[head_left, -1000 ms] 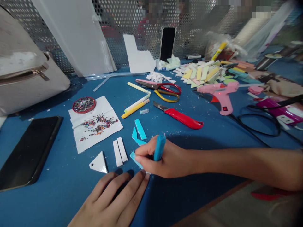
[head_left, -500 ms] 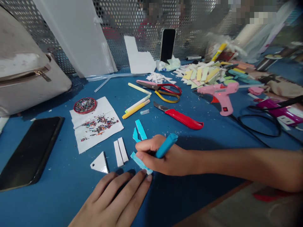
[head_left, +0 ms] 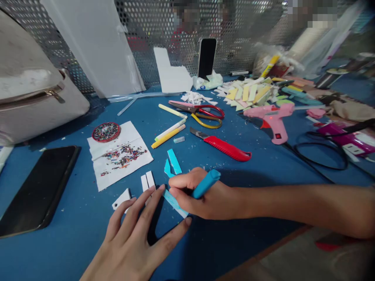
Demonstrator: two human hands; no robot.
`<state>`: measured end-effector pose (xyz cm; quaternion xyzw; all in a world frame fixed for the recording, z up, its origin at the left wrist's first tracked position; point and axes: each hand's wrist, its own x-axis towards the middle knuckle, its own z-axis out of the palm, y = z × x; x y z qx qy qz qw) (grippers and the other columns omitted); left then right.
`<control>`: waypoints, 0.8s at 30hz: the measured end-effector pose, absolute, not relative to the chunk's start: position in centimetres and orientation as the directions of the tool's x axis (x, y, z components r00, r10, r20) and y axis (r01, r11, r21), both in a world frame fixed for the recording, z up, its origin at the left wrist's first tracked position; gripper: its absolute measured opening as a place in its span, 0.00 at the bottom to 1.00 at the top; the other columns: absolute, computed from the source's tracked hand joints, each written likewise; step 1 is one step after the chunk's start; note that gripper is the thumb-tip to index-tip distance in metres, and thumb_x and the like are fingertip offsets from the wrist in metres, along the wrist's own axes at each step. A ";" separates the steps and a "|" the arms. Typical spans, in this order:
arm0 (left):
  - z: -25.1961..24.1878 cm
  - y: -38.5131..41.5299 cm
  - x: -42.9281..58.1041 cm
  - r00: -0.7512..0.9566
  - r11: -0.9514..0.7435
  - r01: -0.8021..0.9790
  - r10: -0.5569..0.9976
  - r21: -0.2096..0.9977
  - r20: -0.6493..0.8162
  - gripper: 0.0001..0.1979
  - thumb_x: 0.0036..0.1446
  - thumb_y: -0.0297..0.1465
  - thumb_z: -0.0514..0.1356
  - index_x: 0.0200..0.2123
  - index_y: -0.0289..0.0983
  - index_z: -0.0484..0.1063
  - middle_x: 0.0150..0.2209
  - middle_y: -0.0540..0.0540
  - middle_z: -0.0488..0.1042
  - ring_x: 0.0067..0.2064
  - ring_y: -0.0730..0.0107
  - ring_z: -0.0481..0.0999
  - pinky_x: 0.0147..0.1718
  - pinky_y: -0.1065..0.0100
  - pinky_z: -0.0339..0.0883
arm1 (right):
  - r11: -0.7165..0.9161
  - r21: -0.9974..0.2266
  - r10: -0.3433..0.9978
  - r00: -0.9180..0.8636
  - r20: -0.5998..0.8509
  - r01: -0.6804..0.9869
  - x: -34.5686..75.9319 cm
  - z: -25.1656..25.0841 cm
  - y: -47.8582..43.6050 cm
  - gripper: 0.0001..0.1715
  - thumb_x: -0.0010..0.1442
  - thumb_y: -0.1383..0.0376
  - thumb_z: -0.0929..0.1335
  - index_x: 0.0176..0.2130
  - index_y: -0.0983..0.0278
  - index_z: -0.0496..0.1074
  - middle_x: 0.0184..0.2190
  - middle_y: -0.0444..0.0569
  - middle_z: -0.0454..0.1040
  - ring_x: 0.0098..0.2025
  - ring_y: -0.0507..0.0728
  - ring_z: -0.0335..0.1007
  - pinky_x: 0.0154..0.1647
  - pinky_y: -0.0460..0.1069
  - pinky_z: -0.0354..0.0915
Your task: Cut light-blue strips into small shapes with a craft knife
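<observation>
My right hand (head_left: 205, 197) is closed round a blue marker (head_left: 206, 184), its tip down on a light blue paper strip (head_left: 175, 202) on the blue table (head_left: 73, 234). My left hand (head_left: 137, 238) lies open with fingers spread; the thumb reaches the strip's near end and the fingertips touch two white strips (head_left: 147, 181) and a white triangle piece (head_left: 120, 199). Two more light blue pieces (head_left: 172, 162) lie just beyond my right hand.
A red box cutter (head_left: 224, 146), scissors (head_left: 202, 111), yellow markers (head_left: 168, 132), a pink glue gun (head_left: 272, 119) with its black cord and a pile of paper scraps (head_left: 249, 91) lie behind. Left: a black phone (head_left: 38, 189), paper with confetti (head_left: 118, 154), a round lid (head_left: 106, 132), a bag (head_left: 32, 101).
My left hand has slid forward and spread its fingers, now reaching the white pieces and the strip. The marker tilted from upright to leaning right and stayed on the strip.
</observation>
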<state>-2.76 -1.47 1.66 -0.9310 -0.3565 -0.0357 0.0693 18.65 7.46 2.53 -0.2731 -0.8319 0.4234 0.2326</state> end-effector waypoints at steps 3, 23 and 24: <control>1.6 -1.4 -2.8 0.735 -0.729 0.678 0.668 -0.096 0.117 0.43 0.54 0.55 0.59 0.67 0.54 0.45 0.66 0.29 0.46 0.68 0.37 0.40 0.56 0.45 0.41 | 0.514 -0.814 0.660 -0.731 0.173 0.271 18.5 2.4 7.3 0.17 0.62 0.70 0.63 0.24 0.64 0.52 0.19 0.36 0.51 0.23 0.46 0.46 0.24 0.44 0.46; 0.9 -1.3 -3.2 0.777 -0.767 0.628 0.608 -0.132 0.163 0.36 0.59 0.44 0.59 0.67 0.50 0.49 0.65 0.30 0.52 0.66 0.38 0.49 0.56 0.45 0.43 | 0.527 -0.806 0.600 -0.789 0.129 0.268 18.4 2.3 7.3 0.17 0.62 0.70 0.62 0.23 0.64 0.52 0.19 0.37 0.52 0.23 0.46 0.47 0.25 0.44 0.48; 1.0 -1.2 -3.3 0.788 -0.775 0.614 0.596 -0.150 0.154 0.37 0.58 0.42 0.60 0.67 0.50 0.49 0.65 0.30 0.52 0.66 0.38 0.49 0.56 0.45 0.42 | 0.523 -0.813 0.588 -0.799 0.127 0.255 18.4 2.3 7.4 0.18 0.62 0.71 0.62 0.23 0.64 0.52 0.19 0.37 0.52 0.23 0.46 0.46 0.25 0.44 0.48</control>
